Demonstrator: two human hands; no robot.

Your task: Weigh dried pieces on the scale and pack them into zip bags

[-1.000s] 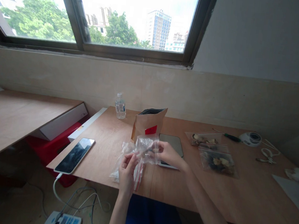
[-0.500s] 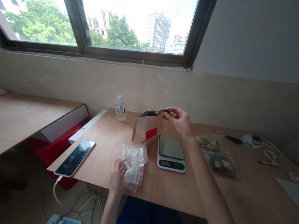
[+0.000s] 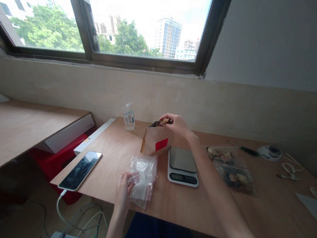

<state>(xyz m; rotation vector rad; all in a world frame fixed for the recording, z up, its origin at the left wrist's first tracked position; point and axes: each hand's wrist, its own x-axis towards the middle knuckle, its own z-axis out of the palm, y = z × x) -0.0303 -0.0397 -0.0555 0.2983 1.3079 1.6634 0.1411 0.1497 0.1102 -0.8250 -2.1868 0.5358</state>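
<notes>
My right hand (image 3: 178,126) is closed on brown and cream dried mushroom pieces (image 3: 166,121), right at the mouth of an open kraft paper bag (image 3: 150,140). That bag stands upright and bears a red label. My left hand (image 3: 124,186) pinches a clear plastic bag at the left side of a small pile of clear zip bags (image 3: 144,170) with red seal lines; some of its fingers are hidden behind the film. Just right of the paper bag lies a white kitchen scale (image 3: 182,166) with a bare metal plate. Two filled zip bags (image 3: 238,177) of similar dried pieces lie beyond my right forearm.
A phone (image 3: 80,170) on a charging cable lies at the table's left edge. Behind it stands a water bottle (image 3: 129,117). To the right are a screwdriver (image 3: 249,151), a white dome camera (image 3: 269,152) and a coiled white cable (image 3: 289,171). A second table (image 3: 28,129) adjoins on the left.
My right hand has moved left and lower with the dried mushroom pieces, from beside the paper bag's right corner to its mouth. My left hand stays on the plastic bag. The view has shifted slightly.
</notes>
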